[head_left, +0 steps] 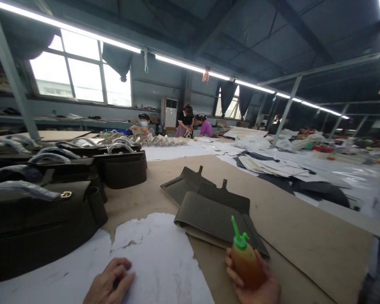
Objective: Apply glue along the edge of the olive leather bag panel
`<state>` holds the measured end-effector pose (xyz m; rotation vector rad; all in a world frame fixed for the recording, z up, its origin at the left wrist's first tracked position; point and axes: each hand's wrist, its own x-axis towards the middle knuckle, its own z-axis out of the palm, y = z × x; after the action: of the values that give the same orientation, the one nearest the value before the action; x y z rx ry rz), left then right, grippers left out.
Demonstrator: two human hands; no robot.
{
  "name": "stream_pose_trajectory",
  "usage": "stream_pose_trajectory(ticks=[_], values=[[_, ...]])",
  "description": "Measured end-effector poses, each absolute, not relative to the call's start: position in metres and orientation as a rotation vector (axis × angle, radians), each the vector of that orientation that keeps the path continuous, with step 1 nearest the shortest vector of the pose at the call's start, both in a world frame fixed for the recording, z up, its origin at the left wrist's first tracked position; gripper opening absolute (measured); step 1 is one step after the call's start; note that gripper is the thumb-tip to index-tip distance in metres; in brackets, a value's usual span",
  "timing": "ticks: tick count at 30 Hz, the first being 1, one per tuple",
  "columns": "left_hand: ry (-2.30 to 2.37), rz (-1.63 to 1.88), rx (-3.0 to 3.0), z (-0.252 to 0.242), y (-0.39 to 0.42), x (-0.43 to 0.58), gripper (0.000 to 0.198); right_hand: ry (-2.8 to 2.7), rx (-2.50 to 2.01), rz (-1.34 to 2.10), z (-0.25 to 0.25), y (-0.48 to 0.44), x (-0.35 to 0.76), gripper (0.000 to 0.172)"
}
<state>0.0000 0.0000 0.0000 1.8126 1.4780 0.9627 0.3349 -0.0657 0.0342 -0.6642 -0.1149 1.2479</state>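
Partly cut off by the lower edge: right hand point(256, 287), wrist out of sight, fingers wrapped around a glue bottle point(245, 259) at 5 o'clock; left hand point(109, 283) at 7 o'clock, fingers curled loosely, holding nothing, resting on torn white paper point(158, 253); bottle's base hidden in the palm; long axis near upright, green nozzle tipped toward 11 o'clock; two olive leather flaps point(209, 209) just past the nozzle toward 12 o'clock, overlapping, the lower edge of the nearer one hidden behind the bottle; dark handbags point(44, 211) in rows from 9 to 10 o'clock, at least five countable, farther ones blurring together, nearest cut off at the left edge; handles wrapped in clear film; three people point(185, 122) seated far off at 12 o'clock, too small for detail; brown tabletop point(304, 236) running toward 3 o'clock
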Motion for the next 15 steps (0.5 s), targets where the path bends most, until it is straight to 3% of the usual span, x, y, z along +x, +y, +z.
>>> stream_pose_trajectory(ticks=[15], values=[[1.457, 0.947, 1.821, 0.019, -0.006, 0.007, 0.031, -0.265, -0.619, 1.3, 0.023, -0.063, 0.342, 0.035]])
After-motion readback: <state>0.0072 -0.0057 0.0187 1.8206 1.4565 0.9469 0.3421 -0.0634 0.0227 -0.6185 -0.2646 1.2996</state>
